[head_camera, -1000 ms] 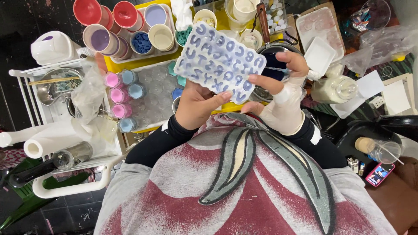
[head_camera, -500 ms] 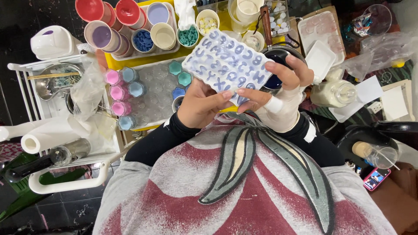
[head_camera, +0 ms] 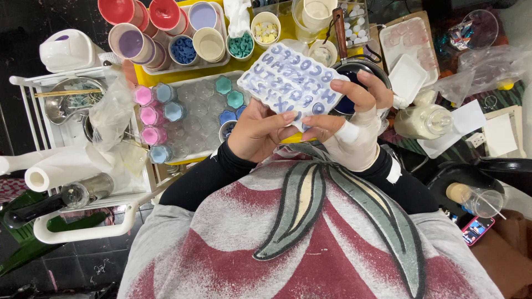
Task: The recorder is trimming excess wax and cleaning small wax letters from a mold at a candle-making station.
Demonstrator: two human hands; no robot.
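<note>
Holding a pale blue letter mould [head_camera: 292,78] up over a crowded tabletop [head_camera: 145,78], a person in a grey and red sweatshirt works with both hands. The mould, a bendy rectangular sheet with rows of letter-shaped hollows filled in darker blue, sits tilted between the chest and the yellow tray behind it. The left hand [head_camera: 259,132] grips its near edge, thumb pressed on top; the right hand [head_camera: 349,130], partly wrapped in a white bandage, clasps the right-hand edge, fingers curled over the rim. A white wire rack [head_camera: 83,216] stands at the person's left, carrying a paper towel roll [head_camera: 61,169] and a metal bowl [head_camera: 66,102]. Behind the mould lies a clear tray of hexagonal cells [head_camera: 191,119], some filled pink, blue and teal. Further back stand cups [head_camera: 166,30] of red, lilac, blue and cream. A small dark pan [head_camera: 354,72] sits just behind the right hand.
</note>
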